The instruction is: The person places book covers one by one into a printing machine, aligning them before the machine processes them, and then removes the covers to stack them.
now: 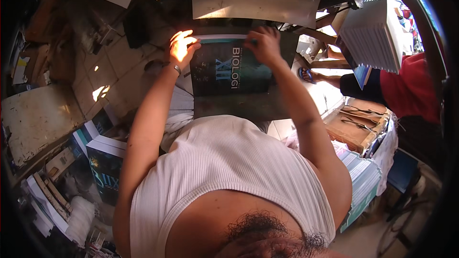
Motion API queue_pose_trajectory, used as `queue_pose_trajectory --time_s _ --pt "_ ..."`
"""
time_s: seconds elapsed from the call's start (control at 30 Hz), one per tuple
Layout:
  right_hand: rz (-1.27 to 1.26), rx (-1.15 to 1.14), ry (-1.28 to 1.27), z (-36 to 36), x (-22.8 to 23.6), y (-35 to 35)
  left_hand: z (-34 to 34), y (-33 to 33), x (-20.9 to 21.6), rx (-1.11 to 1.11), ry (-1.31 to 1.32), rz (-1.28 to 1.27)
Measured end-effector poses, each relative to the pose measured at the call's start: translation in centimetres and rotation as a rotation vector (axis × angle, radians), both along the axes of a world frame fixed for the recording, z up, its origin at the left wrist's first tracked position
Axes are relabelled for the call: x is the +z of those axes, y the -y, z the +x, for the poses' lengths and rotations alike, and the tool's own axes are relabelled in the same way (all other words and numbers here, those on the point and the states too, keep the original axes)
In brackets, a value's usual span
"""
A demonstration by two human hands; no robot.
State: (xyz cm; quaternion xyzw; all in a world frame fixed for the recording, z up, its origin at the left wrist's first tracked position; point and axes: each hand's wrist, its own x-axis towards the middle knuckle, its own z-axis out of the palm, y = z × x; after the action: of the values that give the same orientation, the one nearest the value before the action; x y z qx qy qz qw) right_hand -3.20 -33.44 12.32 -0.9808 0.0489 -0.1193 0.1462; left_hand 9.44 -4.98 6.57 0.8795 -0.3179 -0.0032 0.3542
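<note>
Head view: dark book [222, 64], 12 o'clock, probably heavy, bendable; hold by far edge. Left hand [180, 49], right hand [266, 47] there; whether grip clamped, cannot tell.

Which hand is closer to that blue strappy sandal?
Right. The right hand is by the upper right corner of the dark rectangular book, left of the blue strappy sandal; the left hand is by the upper left corner, farther away.

Dk bk [210, 69], cover up, title sideways.
</note>
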Motion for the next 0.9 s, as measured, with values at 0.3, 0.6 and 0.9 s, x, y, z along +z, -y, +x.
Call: queue_pose_trajectory --time_s 0.3,0.6,0.9 --pt "0.168 -0.158 -0.047 -3.6 -0.6 5.0 -1.6 0.8 0.5 0.114 -0.094 -0.088" --pt "0.823 -0.575 -0.147 -6.7 -8.3 4.0 -5.1 0.9 -3.2 0.401 -0.593 0.089" --pt "0.563 -0.514 0.037 -5.6 -5.3 3.5 -5.5 1.6 -2.1 0.428 -0.507 0.056"
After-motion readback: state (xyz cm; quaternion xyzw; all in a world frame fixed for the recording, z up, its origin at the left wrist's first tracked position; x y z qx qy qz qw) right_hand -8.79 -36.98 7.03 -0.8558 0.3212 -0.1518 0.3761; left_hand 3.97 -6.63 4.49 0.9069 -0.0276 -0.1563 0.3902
